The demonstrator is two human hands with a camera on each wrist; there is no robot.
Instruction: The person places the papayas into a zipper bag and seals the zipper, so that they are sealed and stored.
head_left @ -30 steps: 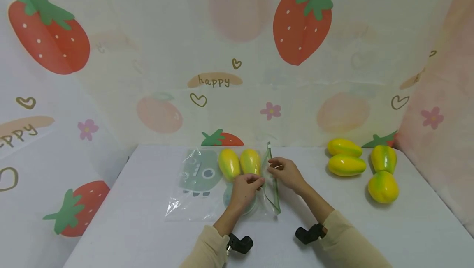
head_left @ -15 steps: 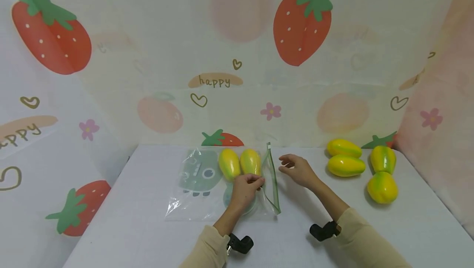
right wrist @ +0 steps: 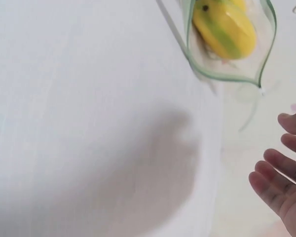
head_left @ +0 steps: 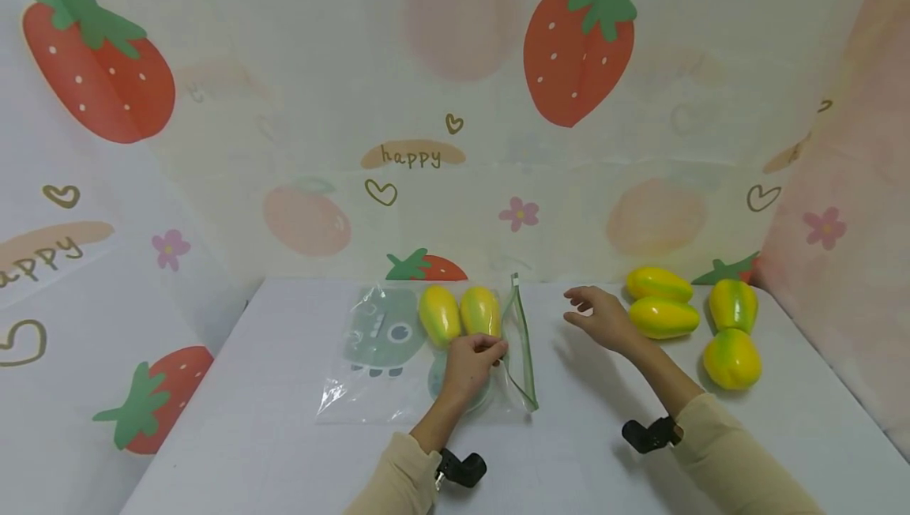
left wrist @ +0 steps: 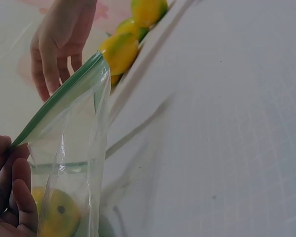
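A clear zip bag [head_left: 398, 404] with a green-edged mouth and a cartoon print lies on the table. Two yellow-green papayas [head_left: 440, 315] sit side by side inside it. My left hand [head_left: 469, 369] pinches the near side of the bag's mouth; the left wrist view shows the green zip edge [left wrist: 59, 96] between thumb and fingers. The mouth gapes in the right wrist view, with a papaya [right wrist: 227, 29] visible through it. My right hand [head_left: 604, 321] is in the air right of the bag, fingers loosely bent and holding nothing. Close to its right lies a papaya [head_left: 664, 317].
More papayas rest at the table's back right: one [head_left: 659, 283] behind the nearest, and two more [head_left: 735, 306] touching end to end farther right. A printed cloth backdrop [head_left: 455, 223] rises at the table's back edge.
My right hand has let go of the bag's mouth and moved right, toward the loose papayas. My left hand and the bag have stayed in place.
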